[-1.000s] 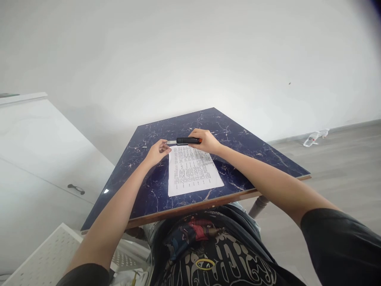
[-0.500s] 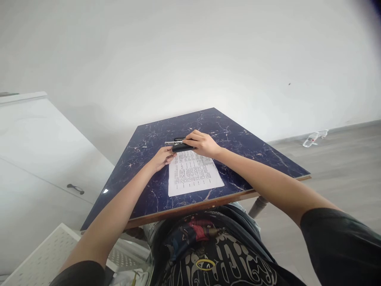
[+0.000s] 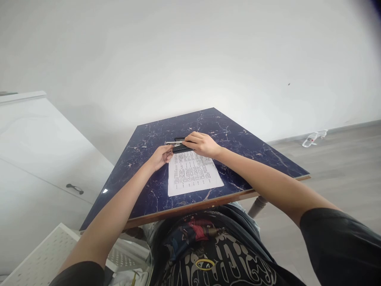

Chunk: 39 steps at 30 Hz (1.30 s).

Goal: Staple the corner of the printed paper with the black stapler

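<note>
At the bench (image 3: 131, 155): two hands, left hand (image 3: 161, 157) and right hand (image 3: 203, 144), one black stapler (image 3: 181, 149), one printed page (image 3: 193, 174) showing. Left of the bench, one white cabinet (image 3: 35, 139) with one visible handle (image 3: 75, 188); right, one or two plastic bottles (image 3: 310, 140).

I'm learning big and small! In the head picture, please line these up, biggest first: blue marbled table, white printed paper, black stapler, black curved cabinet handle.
1. Blue marbled table
2. White printed paper
3. Black stapler, partly hidden by the right hand
4. Black curved cabinet handle
</note>
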Each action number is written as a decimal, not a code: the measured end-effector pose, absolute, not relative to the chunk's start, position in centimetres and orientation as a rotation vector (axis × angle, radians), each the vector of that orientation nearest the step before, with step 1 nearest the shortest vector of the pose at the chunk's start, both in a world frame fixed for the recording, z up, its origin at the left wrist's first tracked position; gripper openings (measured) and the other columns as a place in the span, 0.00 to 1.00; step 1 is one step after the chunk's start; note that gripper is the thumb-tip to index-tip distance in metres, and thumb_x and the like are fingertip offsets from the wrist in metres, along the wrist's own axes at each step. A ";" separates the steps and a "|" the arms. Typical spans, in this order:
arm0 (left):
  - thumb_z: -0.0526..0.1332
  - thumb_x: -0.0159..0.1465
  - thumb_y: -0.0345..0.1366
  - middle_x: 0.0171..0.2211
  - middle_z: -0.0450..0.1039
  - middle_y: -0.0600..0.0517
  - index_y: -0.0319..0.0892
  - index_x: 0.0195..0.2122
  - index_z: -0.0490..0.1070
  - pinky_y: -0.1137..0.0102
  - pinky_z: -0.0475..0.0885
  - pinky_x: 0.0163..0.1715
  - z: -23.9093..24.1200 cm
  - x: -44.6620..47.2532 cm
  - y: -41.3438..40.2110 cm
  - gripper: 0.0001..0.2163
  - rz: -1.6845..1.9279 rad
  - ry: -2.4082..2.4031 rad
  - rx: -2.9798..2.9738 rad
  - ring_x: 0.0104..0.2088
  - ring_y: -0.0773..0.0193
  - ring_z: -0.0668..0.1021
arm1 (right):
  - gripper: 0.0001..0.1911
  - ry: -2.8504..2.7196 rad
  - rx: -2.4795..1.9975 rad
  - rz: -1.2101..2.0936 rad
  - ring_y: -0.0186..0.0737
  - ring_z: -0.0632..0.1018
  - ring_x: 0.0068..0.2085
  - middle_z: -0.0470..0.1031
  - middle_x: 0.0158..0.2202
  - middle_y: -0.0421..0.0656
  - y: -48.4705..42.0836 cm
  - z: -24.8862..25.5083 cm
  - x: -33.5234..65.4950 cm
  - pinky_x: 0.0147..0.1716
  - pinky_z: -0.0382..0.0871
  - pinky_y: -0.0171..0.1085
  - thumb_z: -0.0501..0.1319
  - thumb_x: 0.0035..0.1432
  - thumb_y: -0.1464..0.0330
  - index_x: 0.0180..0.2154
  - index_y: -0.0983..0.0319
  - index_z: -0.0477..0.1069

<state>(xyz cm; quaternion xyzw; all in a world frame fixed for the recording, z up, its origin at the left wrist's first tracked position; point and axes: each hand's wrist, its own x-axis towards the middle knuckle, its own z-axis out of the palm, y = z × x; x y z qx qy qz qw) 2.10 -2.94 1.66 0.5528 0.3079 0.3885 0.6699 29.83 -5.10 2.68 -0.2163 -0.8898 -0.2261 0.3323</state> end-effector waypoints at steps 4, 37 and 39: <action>0.74 0.63 0.47 0.21 0.66 0.56 0.36 0.38 0.77 0.76 0.59 0.14 1.7 2.1 -2.9 0.17 0.870 0.704 1.207 0.17 0.72 0.67 | 0.21 -2.331 -0.534 -0.638 0.49 0.77 0.52 0.80 0.53 0.50 -4.9 2.5 29.9 0.48 0.79 0.49 0.49 0.75 0.77 0.58 0.59 0.75; 0.68 0.64 0.47 0.18 0.62 0.59 0.38 0.34 0.76 0.76 0.58 0.12 3.0 1.5 -3.8 0.15 1.021 0.613 1.357 0.13 0.74 0.59 | 0.18 -1.715 -1.166 0.866 0.43 0.76 0.33 0.79 0.31 0.42 -3.5 1.5 29.8 0.32 0.66 0.39 0.77 0.43 0.58 0.35 0.62 0.84; 0.68 0.65 0.48 0.17 0.62 0.59 0.38 0.34 0.76 0.76 0.57 0.11 3.0 1.5 -4.0 0.16 0.990 0.626 1.412 0.12 0.75 0.58 | 0.18 -1.756 -1.163 0.912 0.43 0.77 0.33 0.80 0.31 0.42 -3.8 1.5 29.6 0.32 0.67 0.39 0.77 0.43 0.59 0.35 0.61 0.85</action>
